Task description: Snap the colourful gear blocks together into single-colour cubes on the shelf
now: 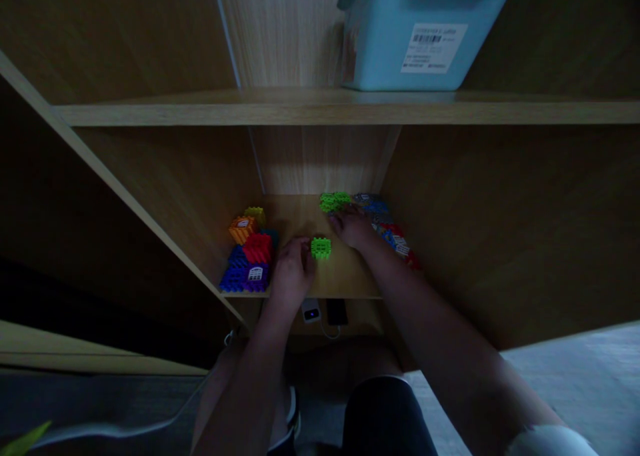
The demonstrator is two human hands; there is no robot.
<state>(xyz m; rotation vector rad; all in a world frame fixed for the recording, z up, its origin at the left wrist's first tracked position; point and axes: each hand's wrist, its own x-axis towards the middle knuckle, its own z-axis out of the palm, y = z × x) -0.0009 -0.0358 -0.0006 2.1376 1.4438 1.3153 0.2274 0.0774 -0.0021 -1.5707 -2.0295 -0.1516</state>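
Low in a wooden cupboard, a small lime-green interlocking building block [321, 248] with a lattice face sits on the shelf. My left hand [294, 264] is just left of it, fingers loosely curled and thumb apart, with nothing visible between them. Farther back lies a small heap of green interlocking pieces [334, 201]. My right hand [356, 228] reaches to the front of that heap, its fingers closed at the edge of a green piece; the fingertips are dim and partly hidden.
Left of my hands stand assembled blocks: orange [243, 229], red [258, 248] and purple-blue [245, 277]. Printed plastic packets [395, 236] lie along the right wall. Above, a shelf board [300, 114] carries a light-blue bin [400, 49]. Below are a white device [311, 309] and a dark phone-like slab [337, 312].
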